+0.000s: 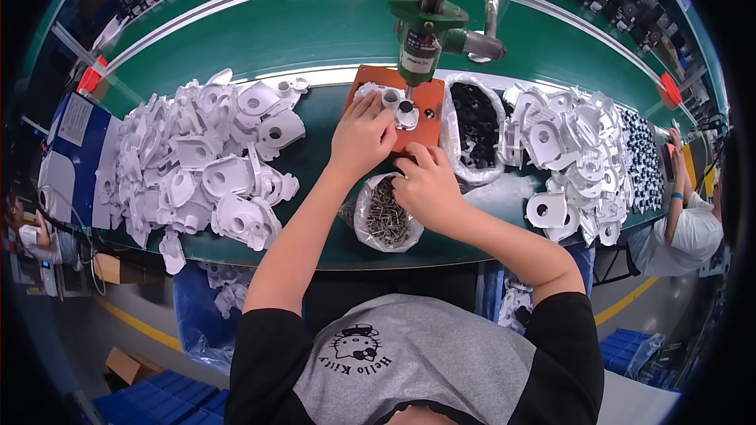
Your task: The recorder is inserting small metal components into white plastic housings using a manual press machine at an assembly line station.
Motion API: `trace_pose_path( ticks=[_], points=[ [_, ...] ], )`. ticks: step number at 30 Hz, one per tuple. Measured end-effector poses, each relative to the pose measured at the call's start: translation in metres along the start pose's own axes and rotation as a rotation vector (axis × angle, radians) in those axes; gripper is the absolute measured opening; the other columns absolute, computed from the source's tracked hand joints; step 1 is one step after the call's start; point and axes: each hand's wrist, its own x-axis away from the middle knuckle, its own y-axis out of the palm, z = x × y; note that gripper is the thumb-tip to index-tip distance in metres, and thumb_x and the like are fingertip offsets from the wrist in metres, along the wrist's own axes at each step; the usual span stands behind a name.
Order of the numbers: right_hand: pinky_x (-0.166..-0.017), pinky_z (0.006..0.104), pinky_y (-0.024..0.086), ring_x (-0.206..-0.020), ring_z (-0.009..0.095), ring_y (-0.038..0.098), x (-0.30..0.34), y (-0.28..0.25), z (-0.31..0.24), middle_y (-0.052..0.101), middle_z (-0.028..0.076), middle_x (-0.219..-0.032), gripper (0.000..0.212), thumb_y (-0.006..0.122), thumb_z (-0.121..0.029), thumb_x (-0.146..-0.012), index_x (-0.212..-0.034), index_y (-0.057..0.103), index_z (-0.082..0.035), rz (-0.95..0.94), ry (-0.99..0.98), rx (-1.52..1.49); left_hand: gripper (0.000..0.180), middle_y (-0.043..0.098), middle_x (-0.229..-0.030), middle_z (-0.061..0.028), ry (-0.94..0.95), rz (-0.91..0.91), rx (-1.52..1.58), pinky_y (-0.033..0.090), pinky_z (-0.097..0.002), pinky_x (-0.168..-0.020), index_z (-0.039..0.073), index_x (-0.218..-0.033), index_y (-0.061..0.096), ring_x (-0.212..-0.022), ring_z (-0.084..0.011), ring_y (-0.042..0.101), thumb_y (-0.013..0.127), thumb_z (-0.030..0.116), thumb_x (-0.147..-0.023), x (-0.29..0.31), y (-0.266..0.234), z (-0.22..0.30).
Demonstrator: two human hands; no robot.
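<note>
A white plastic part (405, 120) with round openings lies on an orange fixture plate (365, 79). My left hand (364, 132) rests over its left side, fingers stretched along it and thumb near its lower edge, holding it against the plate. Directly above, a green electric screwdriver (417, 51) points its bit down at a round black piece (406, 106) on the part. My right hand (429, 187) hovers between the plate's front edge and an open bag of metal screws (386, 219). Its fingers are curled together; whatever they hold is hidden.
Heaps of white plastic parts lie left (197, 149) and right (551, 142). A bag of black pieces (473, 118) stands beside the plate. Rows of small dark parts (642, 157) sit far right, near another person (681, 224). Blue bins (197, 307) stand below the table edge.
</note>
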Motion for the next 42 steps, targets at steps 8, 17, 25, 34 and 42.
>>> trace_pose_path(
  ticks=[8,17,25,34,42],
  points=[
    [-0.088,0.0407,0.039,-0.104,0.026,0.049,-0.003,0.004,-0.003,0.059,0.005,-0.083,0.012,0.066,-0.017,-0.064,-0.066,0.067,-0.006,0.023,-0.005,0.002,0.014,0.064,-0.106,-0.0240,-0.007,-0.006,-0.011,0.045,-0.0456,-0.097,0.001,-0.086,0.060,-0.104,-0.0378,0.060,0.059,0.011,-0.077,0.000,-0.001,0.001],
    [-0.088,0.0396,0.039,-0.101,0.027,0.049,-0.006,0.009,-0.005,0.058,0.006,-0.079,0.012,0.061,-0.015,-0.064,-0.064,0.066,-0.005,0.011,-0.015,0.063,0.012,0.064,-0.106,-0.0244,-0.006,0.006,-0.016,0.045,-0.0455,-0.097,0.001,-0.083,0.059,-0.104,-0.0378,0.060,0.059,0.011,-0.077,0.000,-0.001,0.002],
    [-0.089,0.0407,0.039,-0.107,0.028,0.049,-0.003,0.003,-0.005,0.060,0.006,-0.083,0.012,0.062,-0.015,-0.064,-0.067,0.067,-0.005,0.046,-0.022,0.045,0.012,0.064,-0.106,-0.0243,-0.011,0.014,-0.012,0.045,-0.0455,-0.097,0.001,-0.083,0.060,-0.104,-0.0378,0.060,0.059,0.011,-0.076,0.000,-0.001,0.002],
    [-0.083,0.0366,0.046,-0.091,0.025,0.058,-0.019,-0.024,0.025,0.067,0.008,-0.092,0.007,0.064,-0.006,-0.077,-0.077,0.067,0.000,-0.027,0.106,-0.652,0.013,0.064,-0.106,-0.0236,-0.011,0.016,-0.005,0.044,-0.0453,-0.097,0.001,-0.084,0.060,-0.104,-0.0376,0.060,0.059,0.011,-0.076,0.000,0.000,0.001],
    [-0.077,0.0345,0.048,-0.083,0.029,0.063,-0.033,-0.005,0.096,0.066,0.016,-0.091,0.019,0.065,-0.015,-0.079,-0.087,0.069,0.001,0.090,0.529,-0.702,0.010,0.062,-0.113,-0.0202,-0.040,-0.011,0.012,0.045,-0.0447,-0.097,0.004,-0.082,0.060,-0.109,-0.0381,0.057,0.062,0.011,-0.076,-0.001,0.001,0.002]
  ],
)
